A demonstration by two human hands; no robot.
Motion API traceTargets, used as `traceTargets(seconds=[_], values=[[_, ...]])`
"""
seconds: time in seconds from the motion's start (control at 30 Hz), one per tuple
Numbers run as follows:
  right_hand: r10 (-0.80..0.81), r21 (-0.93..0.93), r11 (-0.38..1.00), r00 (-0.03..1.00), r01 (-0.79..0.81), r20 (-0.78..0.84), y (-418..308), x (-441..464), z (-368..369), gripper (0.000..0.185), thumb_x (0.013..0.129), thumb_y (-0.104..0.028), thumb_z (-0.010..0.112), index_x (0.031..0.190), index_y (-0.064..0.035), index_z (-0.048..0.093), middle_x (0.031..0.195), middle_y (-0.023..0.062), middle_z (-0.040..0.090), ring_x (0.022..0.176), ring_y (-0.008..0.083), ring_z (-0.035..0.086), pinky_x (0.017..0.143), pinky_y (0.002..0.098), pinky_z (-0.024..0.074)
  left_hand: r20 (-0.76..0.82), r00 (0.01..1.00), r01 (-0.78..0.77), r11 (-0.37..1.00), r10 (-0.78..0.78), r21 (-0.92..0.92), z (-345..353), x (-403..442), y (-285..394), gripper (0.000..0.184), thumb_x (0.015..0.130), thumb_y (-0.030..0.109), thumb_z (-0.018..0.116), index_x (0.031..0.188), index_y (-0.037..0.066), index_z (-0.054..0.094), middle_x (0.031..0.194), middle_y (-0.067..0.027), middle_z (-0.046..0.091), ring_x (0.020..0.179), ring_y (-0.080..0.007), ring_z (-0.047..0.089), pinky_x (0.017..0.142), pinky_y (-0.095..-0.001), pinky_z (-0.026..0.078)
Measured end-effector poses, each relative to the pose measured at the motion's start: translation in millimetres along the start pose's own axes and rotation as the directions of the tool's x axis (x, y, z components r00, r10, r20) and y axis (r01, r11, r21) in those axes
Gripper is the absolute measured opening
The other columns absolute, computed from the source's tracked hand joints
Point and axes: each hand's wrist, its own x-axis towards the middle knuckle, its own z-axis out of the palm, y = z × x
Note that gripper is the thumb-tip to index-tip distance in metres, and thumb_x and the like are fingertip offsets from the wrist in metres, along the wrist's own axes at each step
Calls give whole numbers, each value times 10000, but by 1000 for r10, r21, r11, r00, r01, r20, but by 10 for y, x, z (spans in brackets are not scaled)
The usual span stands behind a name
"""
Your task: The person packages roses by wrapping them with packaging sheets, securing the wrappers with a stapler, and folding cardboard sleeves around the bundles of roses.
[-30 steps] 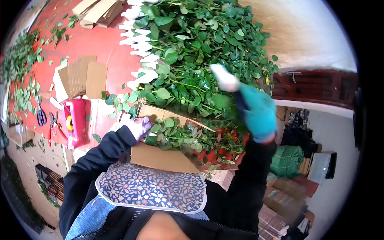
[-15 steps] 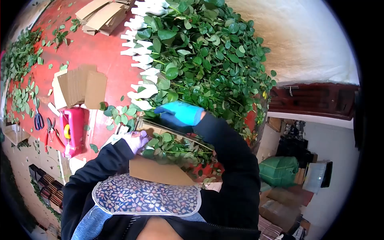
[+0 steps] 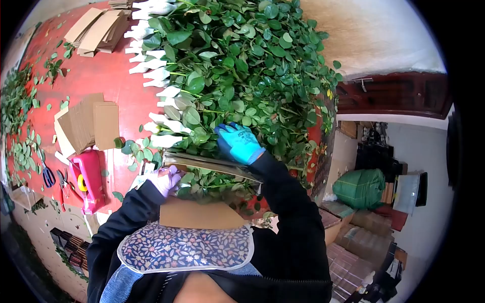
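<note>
My left hand [image 3: 165,181], in a light purple glove, is closed at the left end of a leafy bunch [image 3: 217,183]; its fingers hide what they hold. The bunch lies beside an upright cardboard strip [image 3: 217,166], with a brown cardboard sheet [image 3: 202,214] nearer my body. My right hand [image 3: 238,143], in a blue glove with a dark palm, rests over the green foliage [image 3: 262,76] beyond the strip. Its fingers are stretched out among the leaves, their tips partly hidden. Flower heads in white net sleeves [image 3: 168,122] line the left side of the foliage.
Cardboard pieces [image 3: 83,121] and another cardboard stack [image 3: 98,30] lie on the red table [image 3: 113,70]. Dark-handled scissors [image 3: 48,175], red-handled pliers [image 3: 64,187] and a pink case [image 3: 89,179] sit at left. Loose leaves are scattered around. A green sack [image 3: 359,188] stands at right.
My right hand has moved from above the cardboard strip onto the foliage beyond it. My left hand stays at the bunch's left end. The whole view has shifted slightly.
</note>
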Motion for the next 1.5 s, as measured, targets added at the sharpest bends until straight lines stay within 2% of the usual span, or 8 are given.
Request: traceTargets(seconds=[0.37,0.77,1.0,1.17,1.3,1.37,1.43,1.5], values=[[-72,197,975,988,98,-138,305,38,-438,356,904,-310,567,1193,-102,580,863,112,643,791,324,625,739,446,482,-10,1000,-20,999,20,45,-83,-9,25,566,690,80,720,1236,80,571,1106,-107,560,949,-293,622,788,-378,538],[133,260,961,982,-95,-133,441,174,-518,225,889,-218,654,992,-24,610,915,180,642,827,356,616,686,427,478,-71,995,-69,993,76,95,2,22,-72,506,694,75,713,1182,79,579,990,-105,553,822,-283,625,698,-374,535],[-60,309,917,855,251,-516,324,118,-554,326,890,-226,656,1158,-46,615,997,173,656,842,340,637,717,417,493,-114,986,-109,988,121,110,-70,29,-27,476,709,83,701,1172,86,589,1004,-102,563,817,-274,642,677,-366,551],[-57,280,943,915,181,-401,571,129,-486,272,897,-224,651,1086,-29,649,1009,170,665,869,328,649,747,389,508,-118,983,-110,970,138,218,-217,26,68,469,717,64,691,1174,85,590,983,-97,565,783,-260,644,658,-356,552],[42,294,954,952,51,-303,598,91,-464,310,905,-278,643,1075,-19,643,925,172,692,853,322,668,750,387,518,-68,996,-57,996,52,-75,-48,53,-20,360,811,132,654,1163,89,591,926,-82,557,663,-207,620,590,-338,538],[79,265,964,922,26,-378,308,3,-782,361,896,-334,647,1083,-25,637,922,174,690,851,332,666,744,401,518,379,836,520,354,-396,-778,-38,112,12,337,847,163,632,1173,91,585,908,-75,551,634,-196,608,562,-335,529],[182,336,938,943,-82,-278,88,-29,-965,394,889,-371,646,1094,-34,628,938,176,682,853,339,665,737,416,515,282,896,445,702,-344,-556,-71,83,12,402,798,152,672,1186,96,579,936,-86,552,697,-228,622,607,-347,534],[-12,157,981,846,114,-534,-36,-18,-968,394,895,-371,630,1109,-40,612,942,178,673,833,341,662,721,426,511,-98,992,-70,995,78,77,3,36,-76,471,734,144,715,1183,103,579,976,-99,551,783,-268,626,666,-359,535]])
